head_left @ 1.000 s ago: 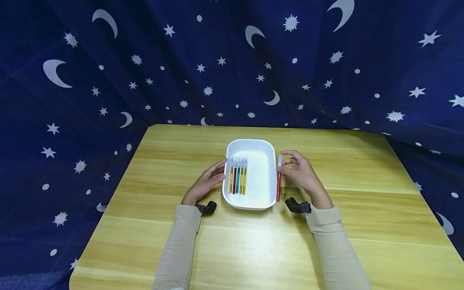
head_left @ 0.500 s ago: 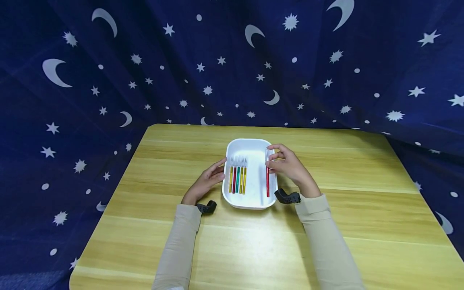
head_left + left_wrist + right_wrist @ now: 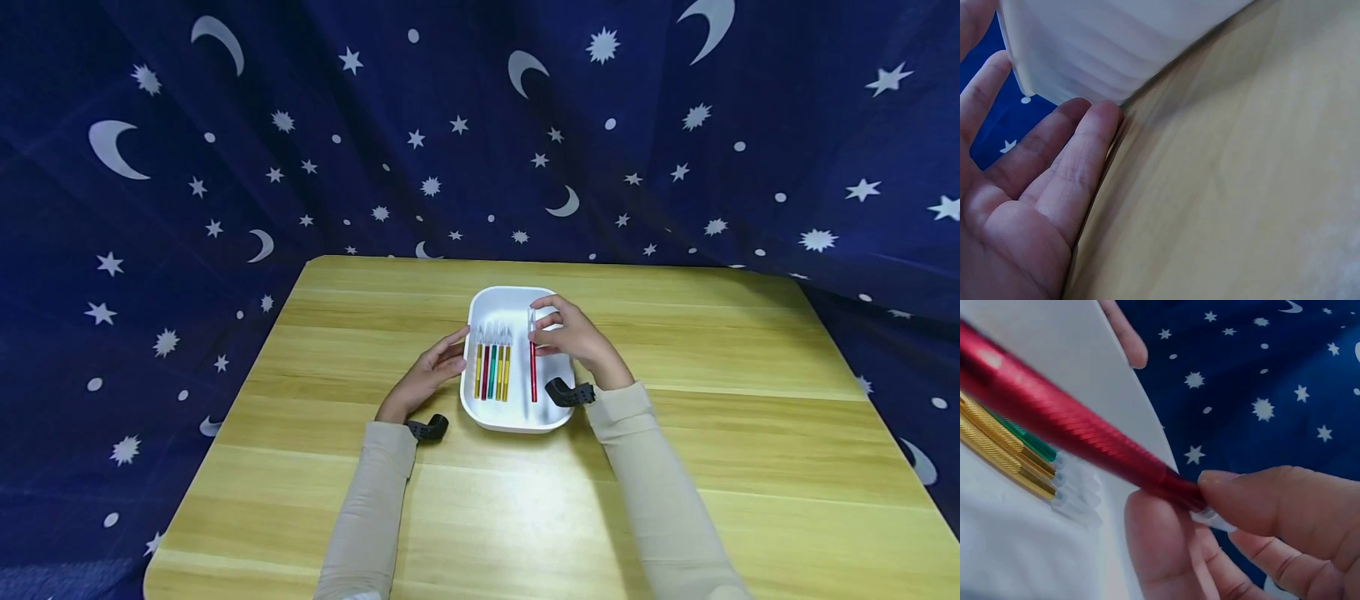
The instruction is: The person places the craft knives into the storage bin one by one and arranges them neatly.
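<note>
Right hand (image 3: 576, 337): pinches the red pen (image 3: 533, 375) near its clear cap end, thumb & fingers (image 3: 1285, 500) pressed on the barrel; pen hangs above the white tray (image 3: 517, 297), tip end toward the person.
Left hand (image 3: 431, 371): fingers straight & relaxed, resting against the tray's left outer wall (image 3: 1104, 44), holds nothing.
Pen location: over the middle of the tray, just right of the row of pens (image 3: 492, 367) (yellow, red, green, gold) lying side by side inside.
Handling: I judge the pen light, stiff, w/ ribbed metallic barrel, so not very slippery; clear cap looks like thin plastic, maybe fragile. Better to take it on the ribbed barrel, not the cap.
Tray: smooth plastic, prob. light, can slide on the wooden table (image 3: 675, 467).
Writing/brands: none readable on pens or tray.
Backdrop: blue cloth (image 3: 300, 125) w/ moons & stars.
</note>
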The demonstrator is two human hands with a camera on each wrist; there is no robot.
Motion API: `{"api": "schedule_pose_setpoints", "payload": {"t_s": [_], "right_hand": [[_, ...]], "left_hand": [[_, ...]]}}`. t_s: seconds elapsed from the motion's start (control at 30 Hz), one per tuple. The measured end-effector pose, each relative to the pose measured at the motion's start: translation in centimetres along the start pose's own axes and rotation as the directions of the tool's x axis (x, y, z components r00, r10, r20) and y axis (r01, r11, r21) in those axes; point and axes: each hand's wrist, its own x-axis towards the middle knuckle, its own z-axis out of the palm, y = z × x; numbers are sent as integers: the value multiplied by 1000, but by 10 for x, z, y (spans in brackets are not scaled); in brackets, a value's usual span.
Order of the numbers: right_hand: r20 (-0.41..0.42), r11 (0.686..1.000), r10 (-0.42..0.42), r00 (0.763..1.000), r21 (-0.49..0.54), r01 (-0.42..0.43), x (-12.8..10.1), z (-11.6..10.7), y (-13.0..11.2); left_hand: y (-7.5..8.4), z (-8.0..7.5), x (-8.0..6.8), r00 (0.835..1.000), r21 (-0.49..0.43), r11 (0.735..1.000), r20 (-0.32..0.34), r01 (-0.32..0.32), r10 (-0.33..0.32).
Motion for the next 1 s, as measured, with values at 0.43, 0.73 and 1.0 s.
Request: {"api": "schedule_pose_setpoints", "payload": {"t_s": [0.43, 0.73, 1.0], "right_hand": [[-36, 988, 115, 993, -96, -118, 19, 12, -5], [-48, 962, 166, 985, -213, -173, 35, 19, -6], [-36, 942, 180, 983, -281, -183, 40, 24, -3]], "left_hand": [[-1, -1, 0, 1000, -6, 1000, 2, -8, 8], [1, -1, 0, 1000, -16, 1000, 0, -6, 6], [-1, -1, 1, 1000, -14, 1000, 12, -19, 20]]}}
